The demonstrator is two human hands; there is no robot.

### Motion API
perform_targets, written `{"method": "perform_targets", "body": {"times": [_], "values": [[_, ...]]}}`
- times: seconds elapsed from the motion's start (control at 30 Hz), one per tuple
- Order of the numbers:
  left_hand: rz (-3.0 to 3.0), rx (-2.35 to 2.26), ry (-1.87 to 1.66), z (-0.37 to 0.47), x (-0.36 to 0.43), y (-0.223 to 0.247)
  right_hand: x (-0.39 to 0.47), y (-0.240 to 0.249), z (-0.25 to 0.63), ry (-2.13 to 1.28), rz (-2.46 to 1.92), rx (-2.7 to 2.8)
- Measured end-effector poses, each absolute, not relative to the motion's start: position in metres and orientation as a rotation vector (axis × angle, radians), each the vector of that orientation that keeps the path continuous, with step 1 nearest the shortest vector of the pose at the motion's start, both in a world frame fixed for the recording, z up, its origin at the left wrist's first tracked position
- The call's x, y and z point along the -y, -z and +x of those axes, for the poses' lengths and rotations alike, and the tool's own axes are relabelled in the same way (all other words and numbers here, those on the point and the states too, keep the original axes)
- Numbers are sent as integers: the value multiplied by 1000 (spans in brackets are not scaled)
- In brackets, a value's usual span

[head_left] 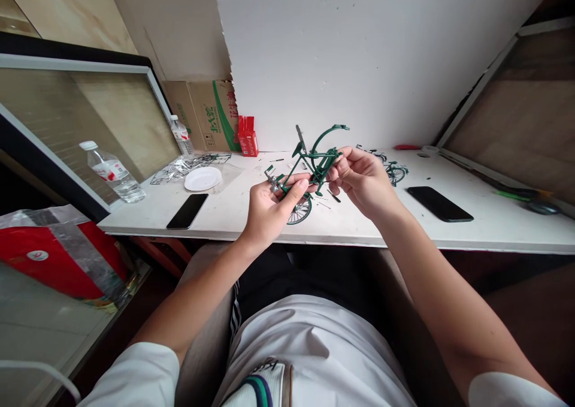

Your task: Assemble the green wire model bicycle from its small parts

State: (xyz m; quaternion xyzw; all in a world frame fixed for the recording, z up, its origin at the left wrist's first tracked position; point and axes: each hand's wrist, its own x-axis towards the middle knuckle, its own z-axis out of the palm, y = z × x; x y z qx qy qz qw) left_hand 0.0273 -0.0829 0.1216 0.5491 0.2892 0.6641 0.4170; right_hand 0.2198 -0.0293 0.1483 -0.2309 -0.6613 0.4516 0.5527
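A green model bicycle is held up above the white table between my two hands, tilted so its handlebar end points left. My left hand is closed round the front part of the frame, thumb on top. Below that hand shows one spoked wheel. At the rear end of the frame, my right hand pinches with thumb and fingers; whatever small part sits between the fingertips is hidden. A curved green mudguard arches up at the back, and no wheel shows under it.
On the white table lie two black phones a white plate, and another small bicycle. Water bottles, a red box and a carton stand left. A white board rises behind.
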Motion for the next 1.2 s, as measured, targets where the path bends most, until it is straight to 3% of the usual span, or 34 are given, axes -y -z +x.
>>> {"method": "perform_targets", "body": {"times": [0.27,1.2], "values": [[1306,-649,-1549,23,77,-121,33,-161,241,-1270,-474,1657],[1258,-729,-1468,20,70,-122,29,-160,249,-1019,-733,1718]]}}
